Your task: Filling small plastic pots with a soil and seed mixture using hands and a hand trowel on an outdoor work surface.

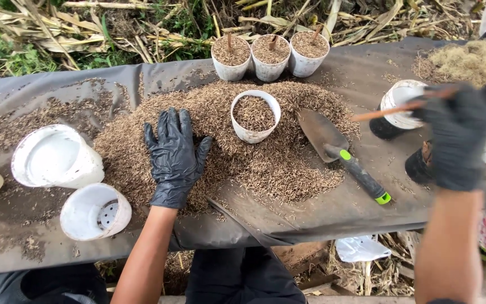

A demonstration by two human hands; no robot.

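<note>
Three filled pots [269, 55] behind; fourth pot [255, 116] husk-filled; right hand [458, 138] grips stick [392, 110].

Thin brown stick [389, 110] held level, blurred, above the husk-strewn sheet [310, 214].

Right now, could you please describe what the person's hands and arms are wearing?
Both the left hand and the right hand wear black, slightly glossy rubber-like gloves that end at the wrist. The forearms are bare, with no sleeves, watch or bands showing. The right glove appears blurred; no markings are visible on either.
</note>
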